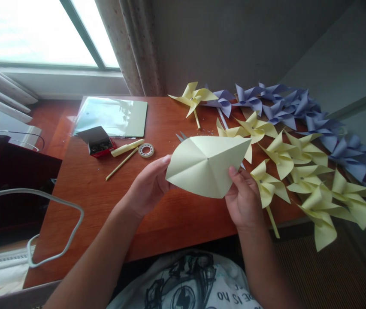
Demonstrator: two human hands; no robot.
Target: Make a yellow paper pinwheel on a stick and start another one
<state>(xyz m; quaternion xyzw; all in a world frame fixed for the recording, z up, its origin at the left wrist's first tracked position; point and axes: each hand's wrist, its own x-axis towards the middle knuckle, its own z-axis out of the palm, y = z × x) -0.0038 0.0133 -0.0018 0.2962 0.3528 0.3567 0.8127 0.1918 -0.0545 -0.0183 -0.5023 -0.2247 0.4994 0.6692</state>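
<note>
Between my two hands is a pale yellow sheet of paper [198,171], creased along its diagonals, with a small dark hole or mark at its middle. My left hand [152,184] pinches its left edge, thumb on top and fingers underneath. At the lower right edge, my right hand [243,193] grips it the same way. The paper is held above the wooden table and bows slightly. Behind its upper left edge, the pointed tips of scissors [180,137] stick out; the rest of them is hidden.
Yellow pinwheels [279,154] and purple pinwheels [279,112] crowd the table's right side. On the left lie a tape roll [146,150], a thin yellow stick [122,164], a rolled yellow paper [127,148], an open red box [101,148] and a shiny folder [108,118]. A white cable [81,212] loops at the left edge.
</note>
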